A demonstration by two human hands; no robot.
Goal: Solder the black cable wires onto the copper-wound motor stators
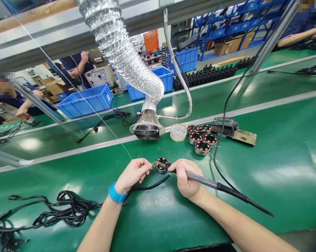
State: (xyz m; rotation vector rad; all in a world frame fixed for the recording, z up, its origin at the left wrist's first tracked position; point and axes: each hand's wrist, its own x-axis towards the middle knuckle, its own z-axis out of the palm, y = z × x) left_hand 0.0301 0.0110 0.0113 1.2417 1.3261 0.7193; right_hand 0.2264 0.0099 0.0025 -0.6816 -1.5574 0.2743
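My right hand (188, 176) is closed round the grey handle of a soldering iron (203, 180), its tip pointing left over a small motor stator (162, 169) with copper windings. At the stator's left edge, my left hand (135, 171), with a blue wristband, pinches a thin solder wire (105, 124) that runs down from the upper left. Fine leads show between these fingertips and the stator; whether tip and wire touch is too small to tell. A black cable (154, 184) with a stripped end lies just below the stator.
Several more stators (202, 148) sit beside a round white tub (178, 132) and a soldering iron stand (232, 131). A fume extractor hood (147, 127) hangs ahead. Coiled black cables (69, 210) lie at left. Co-workers and blue bins (86, 101) are beyond.
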